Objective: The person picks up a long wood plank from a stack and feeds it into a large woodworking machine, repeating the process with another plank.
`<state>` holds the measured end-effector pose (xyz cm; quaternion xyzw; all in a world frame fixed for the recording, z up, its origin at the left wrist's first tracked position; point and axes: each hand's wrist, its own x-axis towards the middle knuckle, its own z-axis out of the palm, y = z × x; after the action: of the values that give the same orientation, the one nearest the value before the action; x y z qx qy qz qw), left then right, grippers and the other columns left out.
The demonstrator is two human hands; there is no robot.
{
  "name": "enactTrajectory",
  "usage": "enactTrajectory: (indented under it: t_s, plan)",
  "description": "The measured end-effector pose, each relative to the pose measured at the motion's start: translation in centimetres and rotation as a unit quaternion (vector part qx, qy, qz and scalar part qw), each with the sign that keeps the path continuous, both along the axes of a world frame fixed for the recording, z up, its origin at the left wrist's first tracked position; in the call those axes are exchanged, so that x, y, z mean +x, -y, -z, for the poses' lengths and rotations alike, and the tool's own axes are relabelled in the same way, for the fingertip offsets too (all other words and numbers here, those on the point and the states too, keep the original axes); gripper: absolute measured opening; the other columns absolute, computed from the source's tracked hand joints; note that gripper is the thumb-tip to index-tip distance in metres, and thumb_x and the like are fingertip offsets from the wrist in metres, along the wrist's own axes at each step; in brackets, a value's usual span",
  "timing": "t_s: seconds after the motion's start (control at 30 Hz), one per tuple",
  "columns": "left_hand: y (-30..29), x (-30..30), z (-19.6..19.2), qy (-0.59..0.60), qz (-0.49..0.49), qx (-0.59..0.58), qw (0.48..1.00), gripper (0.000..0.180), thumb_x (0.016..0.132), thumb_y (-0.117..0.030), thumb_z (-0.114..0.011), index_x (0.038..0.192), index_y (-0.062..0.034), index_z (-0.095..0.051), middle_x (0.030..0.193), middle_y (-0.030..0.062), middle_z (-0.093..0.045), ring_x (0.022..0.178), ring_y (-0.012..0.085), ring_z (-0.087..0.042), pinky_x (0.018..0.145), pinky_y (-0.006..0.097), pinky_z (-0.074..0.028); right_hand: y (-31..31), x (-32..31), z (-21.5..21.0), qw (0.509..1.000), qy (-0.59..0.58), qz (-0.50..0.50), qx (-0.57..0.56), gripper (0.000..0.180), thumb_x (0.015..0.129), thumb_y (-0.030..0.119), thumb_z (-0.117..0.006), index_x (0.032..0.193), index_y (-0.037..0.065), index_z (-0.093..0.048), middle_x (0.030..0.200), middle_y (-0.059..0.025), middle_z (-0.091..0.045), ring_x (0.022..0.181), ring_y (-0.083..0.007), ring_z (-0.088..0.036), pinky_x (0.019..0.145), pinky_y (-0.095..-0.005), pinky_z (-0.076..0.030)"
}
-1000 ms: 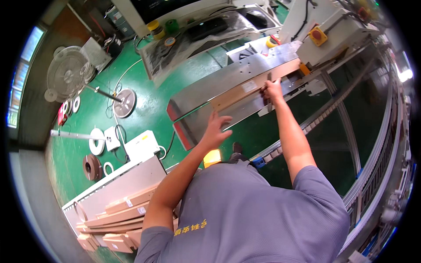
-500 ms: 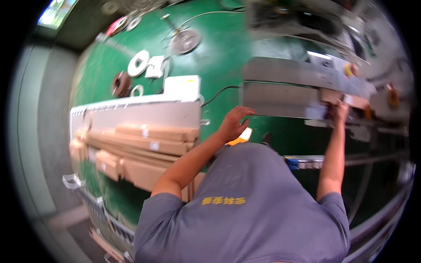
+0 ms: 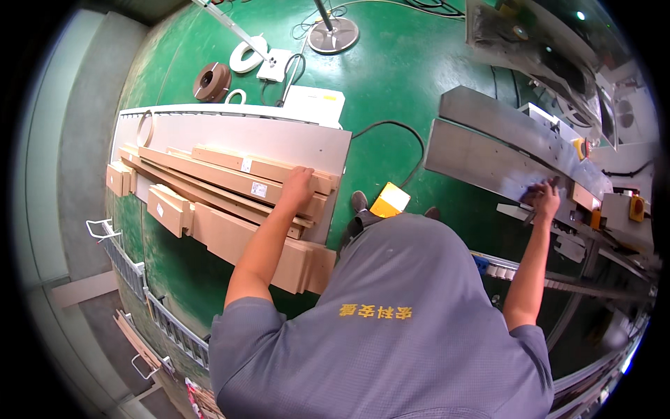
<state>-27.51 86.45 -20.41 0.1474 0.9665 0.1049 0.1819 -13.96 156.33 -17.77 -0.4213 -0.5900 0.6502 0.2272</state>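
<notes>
On the left, a stack of brown wood-coloured boards (image 3: 223, 167) lies lengthwise on a pale table. My left hand (image 3: 299, 187) is at the right part of this stack, its fingers bent together over the upper edge of a long board (image 3: 269, 190). Off to the right, my right hand (image 3: 546, 201) is curled at the near edge of a grey metal machine table (image 3: 481, 157). Something dark and thin shows at its fingers, too small to make out. A short brown wood piece (image 3: 585, 197) lies just right of that hand.
Behind the pale table (image 3: 328, 143) stands a white box (image 3: 314, 103). Brown (image 3: 211, 82) and white edging rolls (image 3: 248, 54) lie on the green floor near a round stand base (image 3: 333, 35). A yellow pedal (image 3: 389, 200) sits by my feet, its black cable (image 3: 412, 133) curving away.
My left hand has moved left from beside the machine table onto the boards. The right hand has stayed by the machine and come off the short wood piece. My view has turned left.
</notes>
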Motion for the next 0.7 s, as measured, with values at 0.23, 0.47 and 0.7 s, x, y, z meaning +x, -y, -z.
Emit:
enactTrajectory:
  t_s: [0.23, 0.47, 0.7]
  plan:
    - [1.9, -1.7, -1.0, -0.044, 0.067, 0.088, 0.993, 0.044, 0.070, -0.004, -0.067, 0.114, -0.0047, -0.060, 0.111, 0.0154, -0.058, 0.109, 0.0352, -0.055, 0.094, 0.042, -0.046, 20.4, -3.7, -6.2, 0.959, 0.025, -0.283, -0.006, 0.028, 0.093, 0.009, -0.053, 0.118, -0.001, -0.058, 0.082, -0.0053, -0.066, 0.057, -0.0079, -0.052, 0.051, -0.0210, -0.039]
    - [-3.8, -2.2, -6.0, -0.057, 0.170, 0.116, 0.977, 0.051, 0.069, -0.016, -0.074, 0.118, -0.0150, -0.061, 0.113, 0.0068, -0.061, 0.110, 0.0259, -0.056, 0.095, 0.040, -0.040, 29.0, -5.9, -9.2, 0.867, -0.001, -0.495, 0.060, 0.024, 0.093, 0.008, -0.053, 0.114, -0.002, -0.058, 0.096, -0.0050, -0.068, 0.079, -0.0079, -0.054, 0.076, -0.0242, -0.044]
    - [-14.8, 0.8, -13.5, -0.071, 0.180, 0.370, 0.909, 0.060, 0.070, -0.017, -0.081, 0.123, -0.0127, -0.053, 0.114, 0.0103, -0.059, 0.106, 0.0318, -0.056, 0.090, 0.042, -0.045, 33.3, -7.4, -11.9, 0.844, -0.004, -0.537, 0.005, 0.032, 0.093, 0.010, -0.058, 0.123, -0.001, -0.053, 0.103, -0.0089, -0.068, 0.081, -0.0087, -0.055, 0.070, -0.0246, -0.046]
